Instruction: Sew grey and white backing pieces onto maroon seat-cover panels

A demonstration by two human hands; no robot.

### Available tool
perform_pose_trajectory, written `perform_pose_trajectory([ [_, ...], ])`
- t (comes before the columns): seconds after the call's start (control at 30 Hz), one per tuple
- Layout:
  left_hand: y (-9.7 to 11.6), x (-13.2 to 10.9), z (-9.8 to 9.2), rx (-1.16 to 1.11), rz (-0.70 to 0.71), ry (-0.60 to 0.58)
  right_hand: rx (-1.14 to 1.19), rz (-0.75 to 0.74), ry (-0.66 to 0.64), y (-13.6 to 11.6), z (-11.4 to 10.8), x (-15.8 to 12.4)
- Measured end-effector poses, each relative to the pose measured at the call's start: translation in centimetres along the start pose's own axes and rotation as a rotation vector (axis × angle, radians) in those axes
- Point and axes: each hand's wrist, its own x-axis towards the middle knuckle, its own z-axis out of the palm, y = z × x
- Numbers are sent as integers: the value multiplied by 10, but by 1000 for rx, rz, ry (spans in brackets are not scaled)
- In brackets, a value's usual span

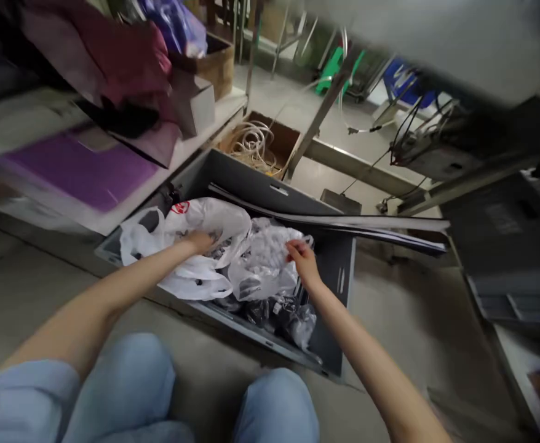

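Observation:
A grey open drawer (339,277) on the floor in front of my knees is stuffed with plastic bags. My left hand (200,241) reaches into a white plastic bag (191,246) with red print, its fingers buried in the bag's folds. My right hand (301,255) pinches the edge of a clear crumpled plastic bag (263,267) at the drawer's middle. Dark bagged parts (279,314) lie at the drawer's near end.
A low shelf (113,209) at left holds a purple sheet, dark red cloth and cardboard boxes. A box of coiled tubing (256,144) stands behind the drawer. Long flat strips (366,224) lie across the drawer's far edge. Metal table legs and cables stand at right.

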Motion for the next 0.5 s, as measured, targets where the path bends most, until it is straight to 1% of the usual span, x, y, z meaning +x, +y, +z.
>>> perform_pose_trajectory([
  [0.03,-15,5,8,2,-17,12,13,-14,-16,12,11,7],
  [0.07,-28,8,9,3,-33,29,28,-24,-34,21,23,13],
  [0.1,-39,9,5,-2,-44,59,43,-30,-56,27,37,18],
  [0.13,-47,10,-6,-13,-53,98,59,-30,-83,30,52,22],
  [0.2,-52,9,-39,-59,-70,209,85,-14,-153,27,91,29],
  [0.23,-50,8,-59,-86,-84,272,94,3,-195,24,113,32],
  [0.3,-39,7,-95,-174,-97,413,112,38,-273,15,158,36],
  [0.37,-23,6,-120,-339,-61,560,124,59,-362,9,192,37],
  [0.4,-15,6,-127,-423,-35,616,122,51,-442,8,201,37],
  [0.43,-8,6,-131,-486,-12,653,100,26,-536,9,203,37],
  [0.47,-2,5,-131,-505,-5,682,38,-16,-614,12,198,36],
  [0.5,4,3,-129,-471,-13,711,-61,-64,-658,17,186,36],
])
